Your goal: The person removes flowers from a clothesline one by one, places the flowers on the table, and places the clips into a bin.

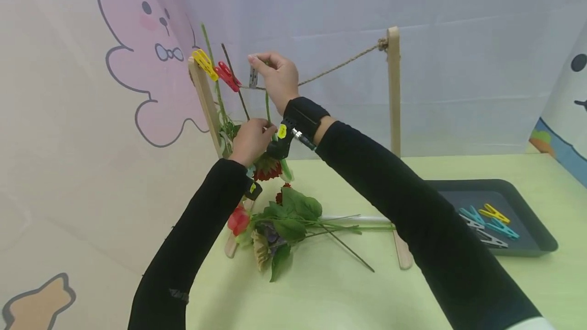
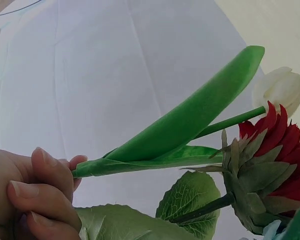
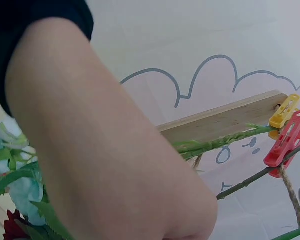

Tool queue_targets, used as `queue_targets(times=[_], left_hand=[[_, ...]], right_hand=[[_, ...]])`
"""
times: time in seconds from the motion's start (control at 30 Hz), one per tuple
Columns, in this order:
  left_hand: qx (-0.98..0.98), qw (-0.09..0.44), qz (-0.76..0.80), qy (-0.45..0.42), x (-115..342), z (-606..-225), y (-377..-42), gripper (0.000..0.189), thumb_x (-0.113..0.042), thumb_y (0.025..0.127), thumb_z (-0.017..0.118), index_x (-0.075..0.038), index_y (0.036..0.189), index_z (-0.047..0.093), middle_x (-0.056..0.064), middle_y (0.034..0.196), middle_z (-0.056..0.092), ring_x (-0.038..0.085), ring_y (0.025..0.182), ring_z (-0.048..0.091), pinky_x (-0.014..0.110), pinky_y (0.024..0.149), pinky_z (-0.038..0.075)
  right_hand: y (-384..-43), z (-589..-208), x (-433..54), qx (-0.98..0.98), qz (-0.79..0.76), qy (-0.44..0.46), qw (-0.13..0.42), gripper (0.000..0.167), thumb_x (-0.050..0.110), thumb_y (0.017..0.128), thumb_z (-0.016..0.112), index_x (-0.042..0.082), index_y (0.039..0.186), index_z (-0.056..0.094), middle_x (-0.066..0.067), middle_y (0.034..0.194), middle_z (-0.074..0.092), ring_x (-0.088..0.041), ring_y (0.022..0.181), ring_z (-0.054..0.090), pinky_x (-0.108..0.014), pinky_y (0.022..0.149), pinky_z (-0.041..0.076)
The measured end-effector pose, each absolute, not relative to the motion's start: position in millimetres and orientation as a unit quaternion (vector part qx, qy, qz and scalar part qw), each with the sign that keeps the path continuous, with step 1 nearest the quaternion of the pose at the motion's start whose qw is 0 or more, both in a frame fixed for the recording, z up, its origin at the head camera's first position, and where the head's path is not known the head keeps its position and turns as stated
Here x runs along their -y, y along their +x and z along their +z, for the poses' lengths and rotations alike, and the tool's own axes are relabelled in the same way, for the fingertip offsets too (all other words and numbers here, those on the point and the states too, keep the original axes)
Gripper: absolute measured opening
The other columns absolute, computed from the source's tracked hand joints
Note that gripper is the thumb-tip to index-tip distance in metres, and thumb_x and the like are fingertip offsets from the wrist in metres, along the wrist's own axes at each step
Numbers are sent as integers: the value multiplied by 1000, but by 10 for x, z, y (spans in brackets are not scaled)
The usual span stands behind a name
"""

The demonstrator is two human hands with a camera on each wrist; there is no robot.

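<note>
My left hand (image 1: 251, 140) pinches the green stem (image 1: 268, 106) of a white tulip (image 2: 282, 90); the flower hangs head down, its long leaf (image 2: 190, 120) beside the stem. Above it, my right hand (image 1: 281, 76) pinches a grey clothespin (image 1: 254, 76) at the twine rope (image 1: 339, 67). Just left, a red clothespin (image 1: 227, 76) and a yellow clothespin (image 1: 205, 64) clip two other stems to the rope. A red flower (image 2: 285, 155) hangs near the tulip. In the right wrist view, the forearm and back of the hand hide the fingers.
Wooden posts (image 1: 393, 90) hold up the rope. Below lie several loose artificial flowers (image 1: 275, 228) with leaves and stems on the pale green table (image 1: 321, 294). At right, a dark grey tray (image 1: 497, 185) contains blue, yellow and grey clothespins, partly behind the right sleeve.
</note>
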State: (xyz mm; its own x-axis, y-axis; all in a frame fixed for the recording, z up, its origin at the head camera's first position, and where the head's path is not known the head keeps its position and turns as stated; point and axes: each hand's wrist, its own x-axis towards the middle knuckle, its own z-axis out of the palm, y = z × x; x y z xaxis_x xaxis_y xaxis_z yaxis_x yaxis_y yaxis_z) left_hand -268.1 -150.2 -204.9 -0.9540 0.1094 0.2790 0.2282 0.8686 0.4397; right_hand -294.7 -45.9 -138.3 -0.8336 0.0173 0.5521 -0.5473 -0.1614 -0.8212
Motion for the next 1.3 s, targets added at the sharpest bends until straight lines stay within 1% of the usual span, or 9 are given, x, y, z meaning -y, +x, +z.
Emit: queue_targets(times=[0.33, 0.57, 0.67, 0.77, 0.87, 0.97, 1.1, 1.2, 1.3], left_hand=[[964, 124, -210, -106, 1424, -2086, -2628, 25, -25, 95, 50, -7, 100, 68, 10, 87, 65, 20, 64, 50, 27, 56, 36], [958, 106, -211, -163, 1308, -2101, -2350, 24, -23, 96, 48, -6, 102, 65, 8, 65, 58, 18, 52, 50, 26, 49, 34], [953, 99, -215, -188, 1269, -2108, -2208, 23, -23, 97, 48, -9, 105, 64, 4, 57, 50, 16, 46, 39, 26, 46, 27], [948, 98, -215, -216, 1241, -2112, -2079, 23, -23, 97, 46, -12, 107, 63, 3, 56, 45, 14, 46, 31, 26, 47, 23], [940, 97, -214, -248, 1238, -2120, -1936, 22, -21, 98, 44, -12, 107, 63, 2, 62, 50, 13, 49, 28, 25, 51, 23], [934, 98, -205, -276, 1253, -2134, -1778, 19, -18, 97, 46, -12, 102, 64, 1, 64, 51, 11, 49, 28, 24, 52, 23], [932, 104, -168, -304, 1248, -2182, -1646, 15, -19, 95, 51, -13, 98, 64, -2, 58, 47, 8, 47, 32, 22, 50, 22], [930, 114, -134, -323, 1243, -2239, -1607, 14, -20, 93, 53, -13, 98, 64, -4, 61, 52, 5, 46, 36, 20, 48, 24], [927, 134, -90, -339, 1252, -2313, -1590, 13, -21, 93, 54, -14, 95, 64, -6, 62, 52, 5, 46, 33, 19, 47, 22]], right_hand=[[-2943, -1321, 352, 557, 768, 232, 216, 22, 17, 90, 59, 1, 106, 63, -4, 102, 61, -12, 97, 55, -16, 83, 40], [-2730, -1172, 88, 515, 775, 295, 219, 13, 8, 89, 59, 2, 100, 63, -9, 111, 60, -15, 106, 56, -17, 93, 41], [-2591, -1123, -152, 498, 767, 325, 240, 9, 2, 88, 58, 5, 93, 64, -5, 104, 62, -15, 102, 57, -21, 96, 40], [-2444, -1163, -466, 487, 750, 363, 262, 18, -4, 87, 56, 11, 89, 66, 2, 97, 64, -13, 93, 59, -26, 96, 41], [-2271, -1337, -824, 489, 721, 403, 278, 19, -3, 84, 60, 12, 91, 68, 3, 92, 66, -10, 87, 62, -28, 91, 44], [-2082, -1636, -1189, 512, 683, 437, 284, 17, 2, 81, 68, 4, 98, 68, 1, 95, 68, -11, 91, 64, -25, 90, 46], [-1912, -2172, -1684, 591, 571, 462, 332, 33, 13, 79, 71, -7, 104, 64, 3, 106, 67, -10, 101, 61, -22, 94, 43], [-1837, -2561, -2065, 684, 446, 436, 380, 43, 30, 82, 67, -6, 105, 64, 11, 108, 64, 0, 101, 57, -19, 93, 41], [-1757, -2844, -2478, 783, 304, 386, 382, 46, 39, 78, 68, 2, 105, 66, 10, 98, 65, 6, 94, 54, -14, 82, 41]])
